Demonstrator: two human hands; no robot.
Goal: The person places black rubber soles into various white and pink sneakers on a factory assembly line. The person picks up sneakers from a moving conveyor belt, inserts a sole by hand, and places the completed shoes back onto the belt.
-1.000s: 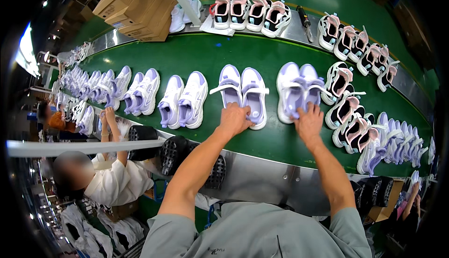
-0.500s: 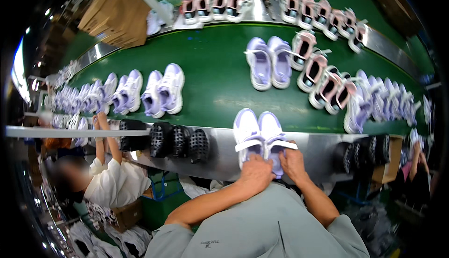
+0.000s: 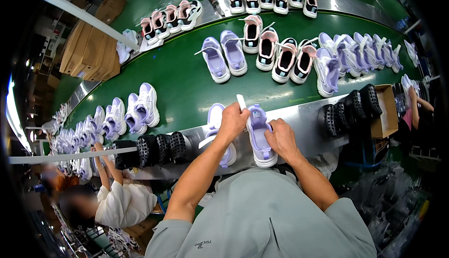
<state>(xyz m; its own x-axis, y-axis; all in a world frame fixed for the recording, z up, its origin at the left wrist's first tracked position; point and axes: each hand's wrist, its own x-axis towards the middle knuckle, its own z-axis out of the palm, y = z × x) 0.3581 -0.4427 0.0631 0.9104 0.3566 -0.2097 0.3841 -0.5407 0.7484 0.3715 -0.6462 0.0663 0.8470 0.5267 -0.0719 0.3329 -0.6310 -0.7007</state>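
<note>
A white and lavender sneaker (image 3: 257,134) stands at the metal edge in front of me, heel toward me and its lavender inside showing. My left hand (image 3: 234,121) is closed on its white strap (image 3: 241,101), which sticks up past the fingers. At the sneaker's right side, my right hand (image 3: 282,139) grips the collar, fingers curled over the rim. To the left lies the matching sneaker (image 3: 214,116), partly covered by my left hand and forearm; its strap (image 3: 207,141) juts out to the left.
Across the green conveyor (image 3: 180,78) stand a lavender pair (image 3: 216,61), black and pink sneakers (image 3: 267,50) and rows of lavender sneakers (image 3: 358,54). Black studded blocks (image 3: 161,148) sit left, more (image 3: 353,108) right beside an open carton (image 3: 385,111). A co-worker (image 3: 124,202) works at left.
My left hand has moved up to the right sneaker's strap, which now points upward. The two sneakers are farther apart, the right one tilted to show its inside. The whole view has turned.
</note>
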